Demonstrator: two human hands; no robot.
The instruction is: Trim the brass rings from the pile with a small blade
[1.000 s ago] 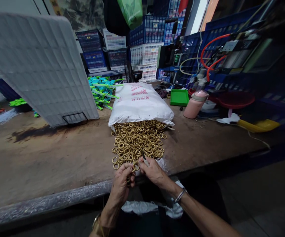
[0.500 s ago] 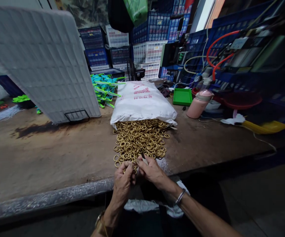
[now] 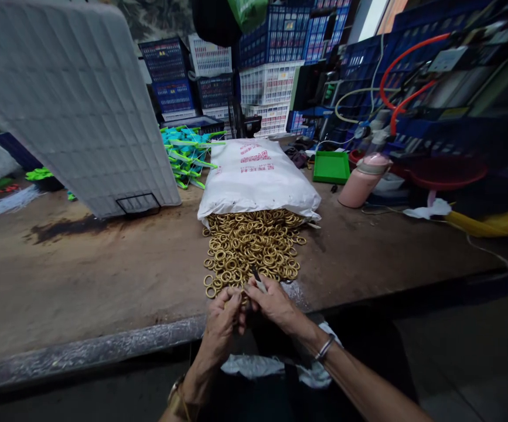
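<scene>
A heap of gold-coloured rings (image 3: 254, 246) spills from the mouth of a white printed sack (image 3: 258, 176) onto the table. At the near edge of the heap, my left hand (image 3: 225, 316) is closed, its thumb and fingers pinching a ring that the fingers mostly hide. My right hand (image 3: 273, 302) is wrapped round a small knife (image 3: 260, 283), whose dark tip points up and away over the rings. Both hands' fingertips meet close together above the table's front edge.
A tall white ribbed panel (image 3: 82, 111) stands at left, near green and blue plastic pieces (image 3: 187, 155). Rightward are a green tray (image 3: 331, 167), a pink bottle (image 3: 363, 181) and a machine with orange hoses (image 3: 394, 117). Stacked crates (image 3: 266, 85) fill the back.
The view has shifted slightly, so the background sits a little differently. My hands stay together at the heap's near edge, with only small finger movement.
</scene>
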